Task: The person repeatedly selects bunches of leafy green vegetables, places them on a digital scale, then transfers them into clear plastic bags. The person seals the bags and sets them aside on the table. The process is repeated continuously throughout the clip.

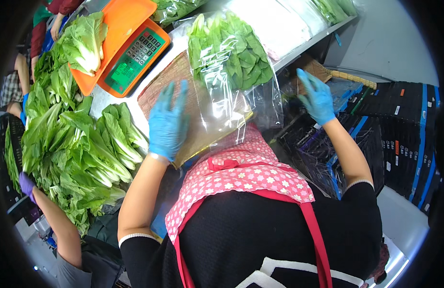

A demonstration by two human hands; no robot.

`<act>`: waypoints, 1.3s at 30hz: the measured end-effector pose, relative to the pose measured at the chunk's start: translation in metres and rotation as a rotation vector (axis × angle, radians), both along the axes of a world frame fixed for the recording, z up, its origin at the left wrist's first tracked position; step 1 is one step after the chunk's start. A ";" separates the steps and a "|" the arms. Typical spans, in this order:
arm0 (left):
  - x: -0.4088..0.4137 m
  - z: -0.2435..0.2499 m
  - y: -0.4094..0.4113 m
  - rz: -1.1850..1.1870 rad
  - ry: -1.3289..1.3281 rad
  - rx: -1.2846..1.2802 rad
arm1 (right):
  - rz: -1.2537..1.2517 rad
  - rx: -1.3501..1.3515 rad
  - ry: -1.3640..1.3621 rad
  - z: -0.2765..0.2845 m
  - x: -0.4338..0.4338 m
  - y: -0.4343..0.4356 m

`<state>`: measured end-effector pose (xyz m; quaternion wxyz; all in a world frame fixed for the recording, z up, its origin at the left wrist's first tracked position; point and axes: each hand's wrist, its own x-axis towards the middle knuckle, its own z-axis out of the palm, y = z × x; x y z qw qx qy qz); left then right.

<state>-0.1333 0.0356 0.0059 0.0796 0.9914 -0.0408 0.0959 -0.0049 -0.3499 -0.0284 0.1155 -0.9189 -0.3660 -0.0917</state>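
Observation:
My left hand, in a blue glove, lies spread on a brown cloth at the table edge, just left of a clear plastic bag. It grips nothing. Leafy greens fill the far part of that plastic bag, and its near part lies loose towards my apron. My right hand, also blue-gloved, is held out to the right, away from the bag. Its fingers are extended and no object shows in it. An orange digital scale with a lit display stands beyond my left hand, a lettuce head on its tray.
Loose lettuce is heaped to the left. Co-workers' arms reach in there, one with a purple-gloved hand. Stacked black crates with blue straps stand at right. More bagged greens and white plastic sheets lie at the far side.

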 end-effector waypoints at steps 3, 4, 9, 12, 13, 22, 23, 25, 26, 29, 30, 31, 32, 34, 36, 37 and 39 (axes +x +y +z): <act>0.020 -0.018 -0.010 -0.352 0.049 0.042 | 0.399 0.002 -0.146 0.002 0.027 0.056; 0.028 -0.023 -0.007 -0.419 0.097 0.047 | 0.466 0.022 -0.107 -0.002 0.036 0.061; 0.040 -0.050 0.007 -0.423 0.326 -0.757 | 0.376 0.629 0.611 -0.038 0.052 0.067; 0.050 -0.052 0.003 -0.040 0.372 -1.252 | 0.065 0.778 0.631 -0.049 0.056 0.084; 0.057 -0.053 0.003 0.118 0.395 -1.397 | -0.019 0.836 0.651 -0.050 0.061 0.089; 0.115 -0.064 0.002 0.798 0.536 -1.408 | -0.475 0.436 0.912 -0.042 0.111 0.104; 0.115 -0.058 -0.001 0.799 0.519 -1.406 | -0.508 0.710 0.979 -0.012 0.101 0.106; 0.114 -0.076 0.007 0.774 0.538 -1.347 | -0.316 0.671 0.131 0.029 0.088 0.107; 0.114 -0.086 0.010 0.760 0.551 -1.318 | -0.100 0.571 0.123 0.051 0.076 0.108; 0.117 -0.095 0.010 0.744 0.598 -1.296 | 0.554 0.256 0.193 0.041 0.057 0.140; 0.124 -0.061 -0.004 0.817 0.600 -1.363 | 0.535 0.131 0.184 0.035 0.063 0.160; 0.126 -0.055 -0.002 0.821 0.643 -1.358 | 0.528 0.006 0.173 0.029 0.074 0.177; 0.127 -0.052 0.000 0.821 0.691 -1.350 | 0.502 -0.015 0.199 0.006 0.098 0.189; 0.126 -0.049 0.003 0.847 0.739 -1.364 | 0.432 0.043 0.235 -0.032 0.149 0.217; 0.124 -0.048 0.004 0.889 0.737 -1.408 | 0.417 0.120 0.284 -0.051 0.188 0.236; 0.125 -0.047 0.006 0.901 0.740 -1.427 | 0.441 0.121 0.325 -0.059 0.207 0.240; 0.123 -0.058 0.008 0.915 0.700 -1.274 | 0.450 0.148 0.251 -0.073 0.226 0.245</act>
